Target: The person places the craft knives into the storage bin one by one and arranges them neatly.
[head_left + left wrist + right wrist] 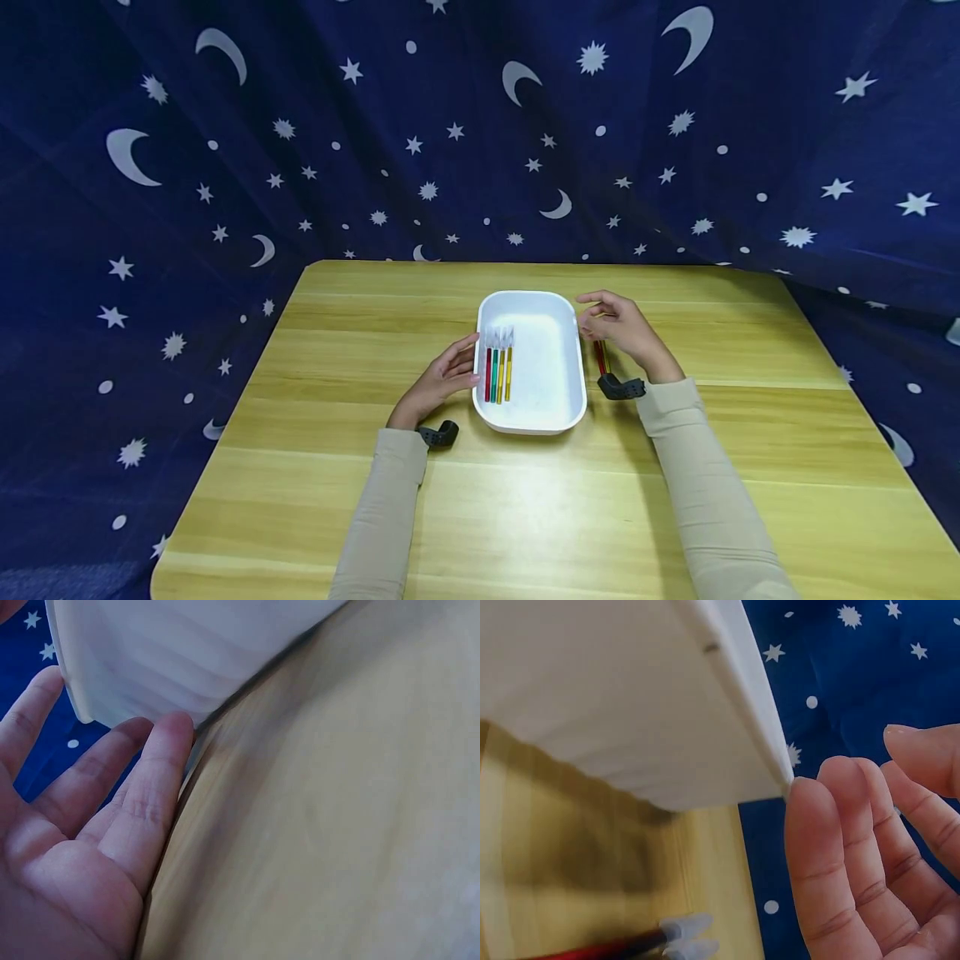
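Observation:
A white oval tray (549,354) sits in the middle of the wooden table (337,350). Several coloured pens (498,371) with clear caps lie side by side along its left inner side. My left hand (459,364) is open, its fingertips (174,731) touching the tray's outer wall (187,652) on the left. My right hand (603,317) hovers just right of the tray with relaxed fingers (832,862) and holds nothing; it is close to the tray's rim (750,712). Beneath it, two more pens (602,357) lie on the table, their capped ends (686,934) showing in the right wrist view.
A dark blue cloth (480,125) printed with moons and stars hangs behind and around the table. Black wrist mounts (621,387) sit on both forearms. Bare wood extends in front of the tray and to both sides.

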